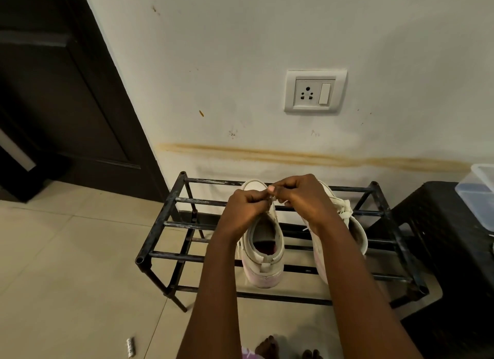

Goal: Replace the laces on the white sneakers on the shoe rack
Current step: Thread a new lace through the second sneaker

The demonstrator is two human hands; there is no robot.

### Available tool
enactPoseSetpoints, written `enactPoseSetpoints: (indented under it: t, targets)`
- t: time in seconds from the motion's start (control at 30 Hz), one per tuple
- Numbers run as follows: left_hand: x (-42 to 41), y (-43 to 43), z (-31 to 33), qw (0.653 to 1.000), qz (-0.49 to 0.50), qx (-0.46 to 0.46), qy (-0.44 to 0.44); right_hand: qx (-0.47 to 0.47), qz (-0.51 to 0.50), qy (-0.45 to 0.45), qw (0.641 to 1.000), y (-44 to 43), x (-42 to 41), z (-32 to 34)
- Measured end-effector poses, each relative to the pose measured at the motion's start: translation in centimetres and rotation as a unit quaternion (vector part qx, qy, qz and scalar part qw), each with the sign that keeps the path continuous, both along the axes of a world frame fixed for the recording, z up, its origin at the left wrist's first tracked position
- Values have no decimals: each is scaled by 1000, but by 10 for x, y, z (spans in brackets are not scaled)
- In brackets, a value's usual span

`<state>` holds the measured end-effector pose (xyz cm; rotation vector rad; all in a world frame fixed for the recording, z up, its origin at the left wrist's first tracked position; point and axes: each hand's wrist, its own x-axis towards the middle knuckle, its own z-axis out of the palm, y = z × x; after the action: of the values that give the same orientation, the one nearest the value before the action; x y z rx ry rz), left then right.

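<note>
- Head view, item 1: two white sneakers on the top tier of a black metal shoe rack [200,201], toes toward the wall, heels toward the person.
- Sneaker A [264,241], on the viewer's left: throat open and collar unobstructed, with no lacing visible along the part that shows. Forward eyelets are hidden under the hands.
- Sneaker B [358,233], on the viewer's right: largely covered by the right forearm, with a bunched white lacing [346,210] showing at its tongue.
- Left hand [246,209]: fingers curled, thumb and forefinger pinching a thin lace [272,198] above the front of sneaker A.
- Right hand [299,195]: fingers curled, pinching the same lace just beside the left hand, the fingertips nearly meeting.
- Progress, judged: work is on sneaker A, at its front eyelets. Whether the lace is going in or coming out cannot be told. Sneaker B appears still laced, with old or new lace unknown, so much of the task looks outstanding.
- Floor [66,265]: pale tiles, with a small ridged silvery object [130,347] lying near the bottom edge.
- Wall [240,51]: off-white and marked, with a yellow-brown streak [307,157] above the rack and a socket plate [315,91] with switch.
- Dark door [53,91] at left.
- Dark stool [449,238] at right, bearing a clear plastic container [478,195].
</note>
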<state>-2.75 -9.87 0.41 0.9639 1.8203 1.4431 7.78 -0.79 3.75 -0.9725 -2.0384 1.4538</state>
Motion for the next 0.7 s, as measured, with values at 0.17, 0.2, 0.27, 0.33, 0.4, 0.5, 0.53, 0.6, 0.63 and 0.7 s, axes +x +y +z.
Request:
enactPoseSetpoints:
  t: [0.17,0.2,0.27,0.33,0.4,0.5,0.53,0.6,0.63,0.7]
  targets:
    - [6,3,1,998,10,-7,65,84,1,-43,996,-5,-8,4]
    - [5,2,1,998,13,-4,66,77,-4,-36,996,-6,-9,4]
    - [3,2,-1,998,4,0,65,45,-14,-8,999,-8,-10,2]
    - [2,2,-1,998,-10,-5,69,27,-22,12,999,-7,-10,0]
    - [3,3,-2,998,2,2,65,31,-23,14,999,-5,-10,-1]
    - [3,6,-3,997,32,15,62,50,-23,4,998,-5,-10,-1]
    - [3,7,-4,997,34,13,63,42,-27,11,999,-5,-10,-2]
    - [3,7,-5,997,33,10,70,-4,-62,46,997,-6,-11,-6]
    - [3,7,-5,997,31,8,76,-45,-91,69,992,-7,-12,-11]
    - [5,7,-5,995,21,1,94,-143,-152,119,971,-10,-16,-18]
